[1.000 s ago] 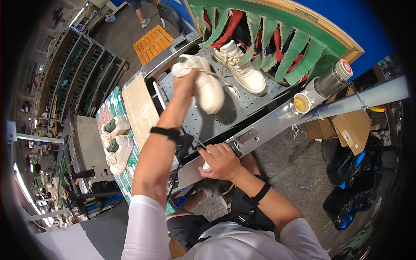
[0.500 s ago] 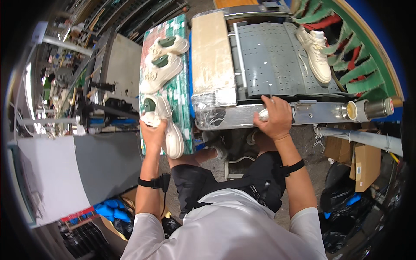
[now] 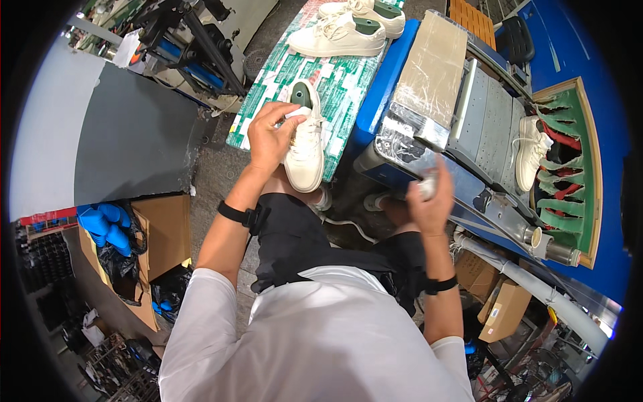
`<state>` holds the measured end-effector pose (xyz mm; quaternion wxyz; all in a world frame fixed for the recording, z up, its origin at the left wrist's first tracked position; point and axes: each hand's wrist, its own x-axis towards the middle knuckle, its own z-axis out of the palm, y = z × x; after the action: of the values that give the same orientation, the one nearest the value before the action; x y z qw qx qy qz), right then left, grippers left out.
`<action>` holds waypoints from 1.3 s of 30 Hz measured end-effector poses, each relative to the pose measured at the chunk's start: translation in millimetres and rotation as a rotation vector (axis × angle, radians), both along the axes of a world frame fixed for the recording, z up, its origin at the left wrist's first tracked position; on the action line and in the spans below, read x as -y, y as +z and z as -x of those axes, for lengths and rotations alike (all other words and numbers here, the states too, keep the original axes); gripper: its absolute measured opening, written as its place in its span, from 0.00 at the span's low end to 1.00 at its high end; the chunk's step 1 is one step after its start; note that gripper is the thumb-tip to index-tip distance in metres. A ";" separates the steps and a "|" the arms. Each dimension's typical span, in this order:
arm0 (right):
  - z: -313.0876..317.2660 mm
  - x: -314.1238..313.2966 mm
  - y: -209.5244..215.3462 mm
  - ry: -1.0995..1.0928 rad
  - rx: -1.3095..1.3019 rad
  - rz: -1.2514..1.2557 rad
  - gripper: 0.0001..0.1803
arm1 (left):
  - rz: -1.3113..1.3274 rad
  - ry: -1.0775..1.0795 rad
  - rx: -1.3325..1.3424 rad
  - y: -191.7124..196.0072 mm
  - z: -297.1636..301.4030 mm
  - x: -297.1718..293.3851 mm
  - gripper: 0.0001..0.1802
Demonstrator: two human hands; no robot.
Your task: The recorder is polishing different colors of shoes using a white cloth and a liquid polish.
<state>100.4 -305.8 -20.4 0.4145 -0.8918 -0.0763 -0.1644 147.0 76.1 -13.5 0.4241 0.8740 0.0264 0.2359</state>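
A cream lace-up sneaker (image 3: 306,157) with a dark green insole stands at the near end of the board, its toe toward me. My left hand (image 3: 269,137) is at its opening, thumb and forefinger pinched on a small white wad (image 3: 301,112) beside the tongue; whether it is cloth or paper I cannot make out. Two more cream sneakers (image 3: 341,39) lie farther back on the same board. My right hand (image 3: 432,204), blurred, is raised by the machine's near corner, fingers curled round a small pale, shiny lump (image 3: 426,187).
The board (image 3: 268,107) has a green-and-white patterned cover. To its right is a conveyor machine (image 3: 435,157) with grey perforated plates, where another cream sneaker (image 3: 532,154) rests before a green-flapped opening (image 3: 562,174). Cardboard boxes (image 3: 506,311) lie low right; a grey-white panel (image 3: 127,134) stands left.
The view has swung left, so the board is nearer the middle. My right hand has come off the machine's metal edge. My left hand still pinches the white wad by the near sneaker.
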 end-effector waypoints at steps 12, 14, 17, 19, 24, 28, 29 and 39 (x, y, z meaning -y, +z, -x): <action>7.2 -137.4 11.2 0.359 -0.336 -0.142 0.46 | -0.299 -0.125 -0.062 18.6 12.0 9.0 0.13; 9.2 -138.1 2.9 0.339 -0.388 -0.190 0.45 | -0.370 -0.202 -0.095 24.4 8.2 4.0 0.10; 9.2 -141.5 -10.5 0.274 -0.506 -0.282 0.44 | -0.207 -0.288 -0.008 15.9 -2.7 -15.7 0.09; 13.4 -151.0 -13.4 0.241 -0.486 -0.237 0.45 | -0.001 -0.313 -0.090 10.0 -2.6 -17.9 0.08; 22.1 -182.3 -0.3 0.377 -0.480 -0.129 0.45 | 0.329 -0.259 -0.206 9.4 19.9 -33.0 0.06; 19.7 -157.9 -19.3 0.369 -0.345 -0.125 0.41 | 0.536 -0.321 -0.323 -7.9 15.0 -6.8 0.05; 19.3 -154.8 -23.6 0.349 -0.437 -0.247 0.37 | 0.081 -0.421 0.109 -56.9 -5.6 -6.9 0.06; 19.6 -175.0 -33.7 0.334 -0.366 0.115 0.43 | 0.544 -0.573 -0.321 32.1 -35.5 9.9 0.15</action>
<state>80.7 -130.8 -54.2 0.3914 -0.9039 -0.1555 0.0752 182.5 66.2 18.6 0.6779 0.7281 -0.0904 -0.0460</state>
